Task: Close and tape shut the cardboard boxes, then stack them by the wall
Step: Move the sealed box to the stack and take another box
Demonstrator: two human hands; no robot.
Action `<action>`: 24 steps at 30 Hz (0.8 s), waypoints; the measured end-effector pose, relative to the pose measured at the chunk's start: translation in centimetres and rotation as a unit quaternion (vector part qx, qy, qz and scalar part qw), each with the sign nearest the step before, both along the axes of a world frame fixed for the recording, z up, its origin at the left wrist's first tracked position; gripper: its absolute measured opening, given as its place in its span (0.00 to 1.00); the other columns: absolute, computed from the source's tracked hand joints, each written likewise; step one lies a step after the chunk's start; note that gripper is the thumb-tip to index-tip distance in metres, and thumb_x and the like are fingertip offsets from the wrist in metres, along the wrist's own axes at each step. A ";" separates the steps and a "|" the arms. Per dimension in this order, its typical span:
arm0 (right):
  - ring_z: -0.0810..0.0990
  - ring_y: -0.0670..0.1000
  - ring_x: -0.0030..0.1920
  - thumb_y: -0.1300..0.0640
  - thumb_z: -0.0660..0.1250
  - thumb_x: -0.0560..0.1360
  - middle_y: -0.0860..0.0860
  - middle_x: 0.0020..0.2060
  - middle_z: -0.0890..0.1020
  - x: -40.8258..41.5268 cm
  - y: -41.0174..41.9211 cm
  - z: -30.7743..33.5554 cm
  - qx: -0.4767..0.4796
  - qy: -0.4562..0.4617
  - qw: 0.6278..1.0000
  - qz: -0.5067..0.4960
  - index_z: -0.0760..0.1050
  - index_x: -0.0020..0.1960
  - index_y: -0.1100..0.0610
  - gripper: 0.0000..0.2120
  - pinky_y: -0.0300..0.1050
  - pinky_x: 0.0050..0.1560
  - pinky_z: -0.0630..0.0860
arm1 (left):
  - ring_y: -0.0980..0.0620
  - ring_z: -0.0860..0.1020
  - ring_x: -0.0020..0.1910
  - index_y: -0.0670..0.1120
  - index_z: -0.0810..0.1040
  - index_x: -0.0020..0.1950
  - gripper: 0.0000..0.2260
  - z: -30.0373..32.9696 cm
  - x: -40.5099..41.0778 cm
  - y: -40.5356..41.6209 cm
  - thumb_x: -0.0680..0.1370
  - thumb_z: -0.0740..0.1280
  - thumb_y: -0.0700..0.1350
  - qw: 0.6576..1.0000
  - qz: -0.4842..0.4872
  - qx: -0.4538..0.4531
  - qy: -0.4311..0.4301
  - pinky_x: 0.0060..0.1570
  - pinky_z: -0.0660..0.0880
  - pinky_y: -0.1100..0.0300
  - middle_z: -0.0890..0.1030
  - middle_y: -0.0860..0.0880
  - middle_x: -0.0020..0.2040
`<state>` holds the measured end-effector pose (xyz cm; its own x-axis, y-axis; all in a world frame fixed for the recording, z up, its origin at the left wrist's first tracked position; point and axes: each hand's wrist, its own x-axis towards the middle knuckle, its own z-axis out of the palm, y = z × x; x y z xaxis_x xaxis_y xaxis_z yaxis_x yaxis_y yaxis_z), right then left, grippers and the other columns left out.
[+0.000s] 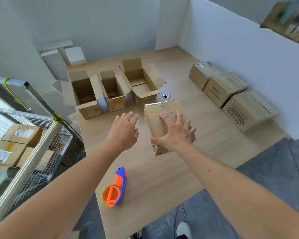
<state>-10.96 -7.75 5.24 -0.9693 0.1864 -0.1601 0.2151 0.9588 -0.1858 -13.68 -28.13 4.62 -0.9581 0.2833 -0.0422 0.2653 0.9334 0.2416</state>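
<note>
White walls ringed the wooden table (162, 178); open right hand (175, 133) rested on the taped brown cardboard box (160, 109), open left hand (123, 131) hovered beside — lifting it wallward looked next.

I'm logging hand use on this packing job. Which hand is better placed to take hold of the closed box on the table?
Right. The right hand already lies spread over the closed box, while the left hand hangs open beside it.

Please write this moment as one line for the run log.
left hand: open, over table | right hand: open, on taped box | tape dispenser: idle on table | open boxes: three | boxes by wall: three
</note>
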 end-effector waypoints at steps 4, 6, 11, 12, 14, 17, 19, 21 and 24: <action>0.57 0.66 0.73 0.20 0.66 0.55 0.53 0.78 0.55 0.1 2.6 3.1 -0.002 0.021 1.000 -0.013 0.53 0.76 0.30 0.53 0.70 0.68 0.59 | 0.43 0.57 0.81 0.48 0.58 0.83 0.28 3.1 -0.4 2.4 0.83 0.62 0.48 0.999 -0.018 0.008 0.026 0.79 0.52 0.45 0.60 0.46 0.82; 0.58 0.66 0.73 0.20 0.66 0.54 0.53 0.78 0.55 0.1 4.3 4.3 -0.007 0.033 0.999 -0.015 0.53 0.76 0.30 0.53 0.70 0.69 0.59 | 0.43 0.58 0.81 0.47 0.58 0.82 0.28 4.3 -0.5 4.1 0.83 0.62 0.48 0.999 -0.024 0.006 0.034 0.79 0.52 0.45 0.60 0.46 0.81; 0.58 0.65 0.73 0.19 0.66 0.54 0.52 0.78 0.56 0.3 9.6 6.6 -0.009 0.050 0.999 -0.009 0.54 0.75 0.30 0.53 0.70 0.69 0.59 | 0.43 0.65 0.76 0.44 0.63 0.81 0.27 6.7 -0.3 9.7 0.82 0.62 0.47 0.998 -0.029 0.007 0.062 0.77 0.56 0.45 0.67 0.45 0.77; 0.58 0.66 0.73 0.19 0.66 0.54 0.52 0.78 0.56 0.4 11.0 7.0 -0.010 0.052 0.999 -0.006 0.54 0.76 0.30 0.53 0.70 0.69 0.59 | 0.43 0.65 0.75 0.44 0.63 0.80 0.27 7.0 -0.1 11.1 0.82 0.62 0.47 0.997 -0.028 0.007 0.067 0.77 0.57 0.46 0.68 0.45 0.77; 0.57 0.66 0.74 0.20 0.67 0.55 0.52 0.78 0.55 0.6 14.0 7.7 -0.013 0.056 0.998 0.004 0.54 0.76 0.30 0.52 0.70 0.70 0.57 | 0.43 0.67 0.74 0.44 0.65 0.79 0.25 7.5 0.1 14.3 0.82 0.62 0.46 0.997 -0.024 0.008 0.074 0.76 0.57 0.48 0.69 0.45 0.75; 0.55 0.68 0.76 0.21 0.68 0.56 0.52 0.78 0.55 0.7 19.1 8.6 -0.010 0.061 0.998 0.022 0.55 0.76 0.30 0.52 0.71 0.70 0.55 | 0.44 0.68 0.73 0.45 0.67 0.77 0.23 7.8 0.5 19.2 0.82 0.61 0.46 0.997 -0.007 0.021 0.078 0.76 0.57 0.48 0.71 0.45 0.73; 0.54 0.68 0.77 0.20 0.68 0.56 0.53 0.79 0.55 0.7 22.5 8.9 -0.008 0.062 0.998 0.033 0.55 0.76 0.31 0.52 0.71 0.71 0.55 | 0.44 0.68 0.73 0.45 0.66 0.78 0.23 7.8 0.7 22.7 0.82 0.61 0.46 0.996 0.002 0.021 0.084 0.76 0.57 0.49 0.71 0.45 0.74; 0.54 0.69 0.76 0.20 0.67 0.56 0.53 0.79 0.55 0.7 25.7 9.0 -0.005 0.059 0.997 0.040 0.55 0.77 0.31 0.53 0.71 0.71 0.55 | 0.44 0.66 0.74 0.44 0.65 0.78 0.24 7.8 1.0 25.9 0.83 0.61 0.47 0.997 0.012 0.015 0.080 0.77 0.57 0.48 0.69 0.45 0.75; 0.53 0.70 0.76 0.20 0.67 0.56 0.53 0.79 0.55 0.1 29.7 8.9 -0.005 0.054 0.997 0.050 0.55 0.76 0.31 0.52 0.72 0.70 0.55 | 0.45 0.66 0.75 0.44 0.66 0.78 0.23 7.7 0.8 30.1 0.83 0.61 0.48 0.997 0.026 0.012 0.070 0.77 0.55 0.47 0.68 0.45 0.76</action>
